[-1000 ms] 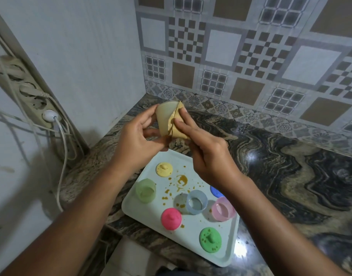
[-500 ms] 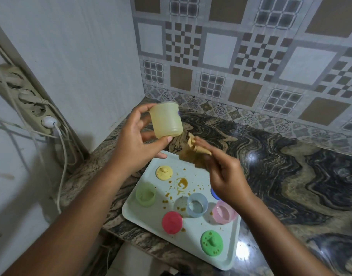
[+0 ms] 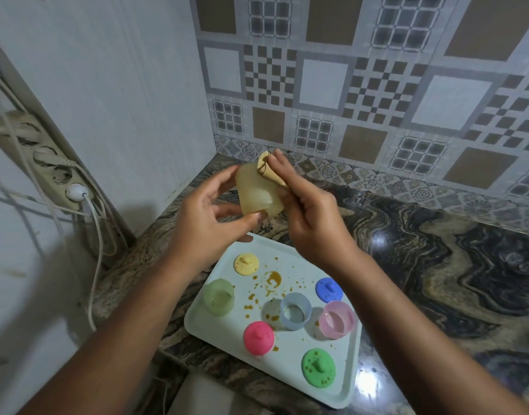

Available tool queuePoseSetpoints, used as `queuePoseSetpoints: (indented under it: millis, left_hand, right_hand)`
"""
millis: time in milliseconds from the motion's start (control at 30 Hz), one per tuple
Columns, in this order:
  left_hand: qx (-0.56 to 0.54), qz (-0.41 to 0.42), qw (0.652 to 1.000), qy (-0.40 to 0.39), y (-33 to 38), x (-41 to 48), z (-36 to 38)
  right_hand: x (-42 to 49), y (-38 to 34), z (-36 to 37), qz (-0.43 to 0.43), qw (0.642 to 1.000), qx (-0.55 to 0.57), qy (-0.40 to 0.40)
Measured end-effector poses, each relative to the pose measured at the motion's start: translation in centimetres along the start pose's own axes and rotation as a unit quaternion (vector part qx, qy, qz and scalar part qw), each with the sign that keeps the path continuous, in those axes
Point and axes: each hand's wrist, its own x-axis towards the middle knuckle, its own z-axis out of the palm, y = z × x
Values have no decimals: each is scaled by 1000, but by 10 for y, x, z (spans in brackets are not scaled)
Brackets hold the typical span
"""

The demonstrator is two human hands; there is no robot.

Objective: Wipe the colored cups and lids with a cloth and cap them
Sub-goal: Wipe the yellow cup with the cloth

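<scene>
While the pale tray sits near on the marbled counter, the yellow cup is gripped above its far left corner by the left hand; a folded cloth is pinched against it by the right hand.

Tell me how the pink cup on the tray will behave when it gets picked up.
The pink cup looks like thin translucent plastic, so probably light and slightly squeezable. It stands open and uncapped on the tray, so a sideways nudge may tip it. Brown spatter lies close by, so its wall may feel slick.
</scene>
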Motion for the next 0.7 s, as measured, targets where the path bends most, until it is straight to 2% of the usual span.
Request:
queuePoseSetpoints:
  millis: [200, 433, 533, 600, 700]
  left_hand:
    - [4, 13, 1000, 26, -1, 3, -4]
    - [11, 32, 999, 31, 3, 4, -7]
    - [31, 41, 998, 22, 3, 6, -10]
    - [29, 35, 999, 16, 6, 6, -11]
    - [10, 33, 999, 1, 8, 6, -11]
  right_hand:
    - [-19, 0, 7, -77, 994, -77, 2]
    - [-43, 8, 8, -112, 990, -80, 13]
    - [-53, 21, 5, -79, 994, -73, 8]
    - [-55, 27, 2, -13, 999, -33, 17]
    - [-48, 29, -3, 79, 994, 10, 71]
